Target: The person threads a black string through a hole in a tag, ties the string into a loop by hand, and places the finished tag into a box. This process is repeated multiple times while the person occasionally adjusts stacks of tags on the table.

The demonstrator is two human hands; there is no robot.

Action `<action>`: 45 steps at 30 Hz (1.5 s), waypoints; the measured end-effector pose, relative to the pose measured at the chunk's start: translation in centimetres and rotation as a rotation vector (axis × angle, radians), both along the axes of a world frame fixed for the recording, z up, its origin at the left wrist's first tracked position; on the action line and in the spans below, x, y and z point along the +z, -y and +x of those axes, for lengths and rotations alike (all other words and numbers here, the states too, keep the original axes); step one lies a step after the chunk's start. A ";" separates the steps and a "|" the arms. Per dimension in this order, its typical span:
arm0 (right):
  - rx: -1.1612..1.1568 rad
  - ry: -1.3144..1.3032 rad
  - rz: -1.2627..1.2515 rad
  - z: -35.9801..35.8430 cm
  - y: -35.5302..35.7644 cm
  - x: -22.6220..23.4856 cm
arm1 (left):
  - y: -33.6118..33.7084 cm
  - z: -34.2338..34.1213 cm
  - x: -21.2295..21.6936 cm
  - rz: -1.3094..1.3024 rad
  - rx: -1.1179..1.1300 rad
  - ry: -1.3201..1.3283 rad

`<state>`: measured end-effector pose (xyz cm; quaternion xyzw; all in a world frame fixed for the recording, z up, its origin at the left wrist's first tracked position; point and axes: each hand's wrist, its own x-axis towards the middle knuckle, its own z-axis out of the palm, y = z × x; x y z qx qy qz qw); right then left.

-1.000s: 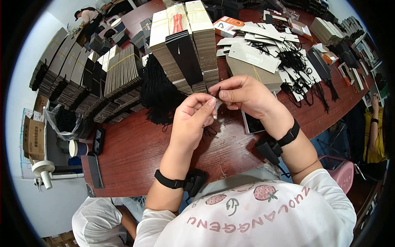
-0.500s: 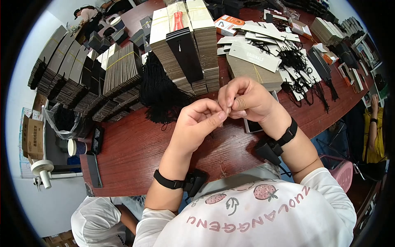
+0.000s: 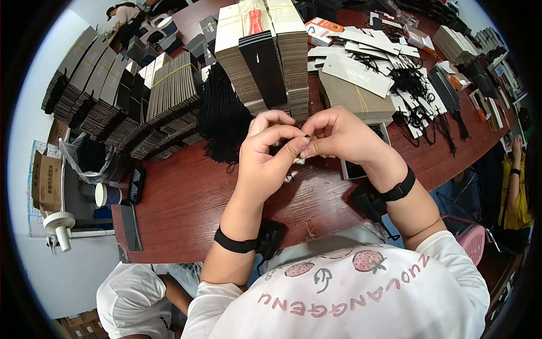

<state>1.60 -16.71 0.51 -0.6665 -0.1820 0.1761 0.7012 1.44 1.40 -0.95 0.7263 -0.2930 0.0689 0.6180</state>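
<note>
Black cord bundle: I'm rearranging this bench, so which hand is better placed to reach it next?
Probably the left hand: it is nearer the black cord bundle, while the right hand sits beyond the left.

Noted gloss on wood-grained desk [image 3: 175, 217]; saw matt, ridge-edged card stack [image 3: 232, 72], fibrous black cords [image 3: 222, 121], crinkled clear plastic bag [image 3: 70, 153].

- Two bare hands, the left hand [image 3: 262, 164] and the right hand [image 3: 341, 135], are meeting just off centre toward 2 o'clock.
- Two black wristbands [image 3: 234, 243] are showing, at 3 and 7 o'clock.
- One red handle [image 3: 256, 22] is lying at 12 o'clock.
- One clear plastic bag [image 3: 84, 174] is sitting at 9 o'clock.
- White tags [image 3: 353, 70], too many to count, are spreading from 1 to 2 o'clock.
</note>
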 end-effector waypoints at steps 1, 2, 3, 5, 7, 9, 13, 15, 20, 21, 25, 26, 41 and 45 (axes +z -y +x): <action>-0.003 0.005 0.000 0.1 0.2 0.0 | 0.2 0.0 0.3 0.005 0.064 0.046; -0.081 -0.058 0.052 0.2 0.3 0.1 | 0.3 -0.3 0.8 -0.014 0.114 0.058; -0.160 -0.119 0.103 0.3 0.6 0.1 | 0.5 -0.3 0.6 -0.101 0.143 -0.021; -0.208 -0.113 0.157 0.5 0.6 0.1 | 0.9 -0.6 0.6 -0.319 0.127 -0.254; -0.253 -0.090 0.201 0.5 0.5 -0.2 | 0.9 -0.8 0.5 -0.347 0.117 -0.337; -0.257 -0.050 0.161 0.4 0.5 -0.2 | 1.0 -0.9 0.3 -0.292 0.079 -0.357; -0.268 0.008 0.037 0.2 0.4 0.1 | 1.4 -1.1 0.2 -0.313 0.085 -0.396; -0.279 0.041 0.010 0.1 0.2 0.3 | 1.3 -0.9 -0.1 -0.303 0.099 -0.378; -0.299 0.065 -0.079 -0.1 -0.1 0.8 | 1.0 -0.6 -0.6 -0.104 0.176 -0.115; -0.307 0.051 -0.053 0.0 -0.1 0.5 | 1.1 -0.7 -0.5 -0.104 0.175 -0.115; -0.295 -0.018 -0.034 0.0 0.1 0.5 | 1.5 -1.1 0.3 -0.310 0.141 -0.342; -0.294 -0.018 -0.034 0.0 0.0 0.5 | 1.4 -1.1 0.3 -0.339 0.127 -0.387; -0.139 -0.234 0.320 -0.1 -0.2 0.3 | 1.3 -1.0 -0.2 -0.203 0.234 -0.101; -0.177 -0.296 0.318 0.0 -0.1 0.3 | 1.1 -0.9 -0.2 -0.081 0.233 0.036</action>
